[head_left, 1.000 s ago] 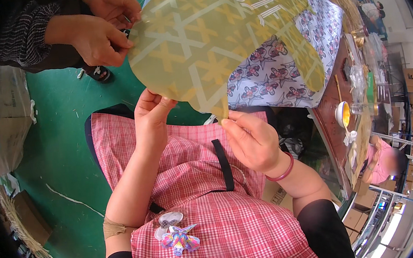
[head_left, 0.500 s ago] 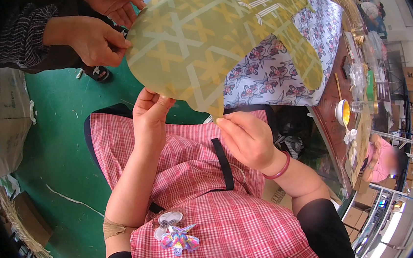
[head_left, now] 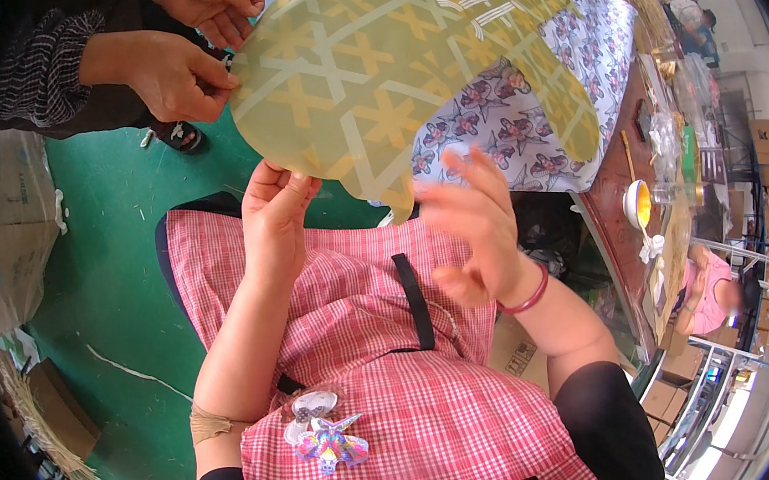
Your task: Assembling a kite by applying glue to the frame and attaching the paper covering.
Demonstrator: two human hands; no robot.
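Observation:
A large olive-yellow sheet [head_left: 361,77], cut in a curved outline, carries a pale line-and-star pattern and a white stripe motif near its top. My left hand [head_left: 278,214] pinches its lower edge between thumb and fingers. Just right of the sheet's hanging pointed tip, my right hand [head_left: 479,218] is raised, its fingers apart and smeared by motion, holding nothing. Two hands of another person, a lower one [head_left: 171,74] and an upper one [head_left: 213,8], are at the sheet's upper left edge; the lower one pinches it.
White figure-printed cloth [head_left: 485,131] lies under the sheet on a red-brown table [head_left: 616,220]. A small bowl with yellow contents [head_left: 638,206] stands near the table's edge. Wrapped bundles [head_left: 12,218] line the left side of the green floor [head_left: 120,254]. A person in pink [head_left: 712,298] is farther right.
My right hand has let go of the sheet's pointed tip, opening and lifting away to the right. The sheet has shifted slightly; my left hand keeps its pinch.

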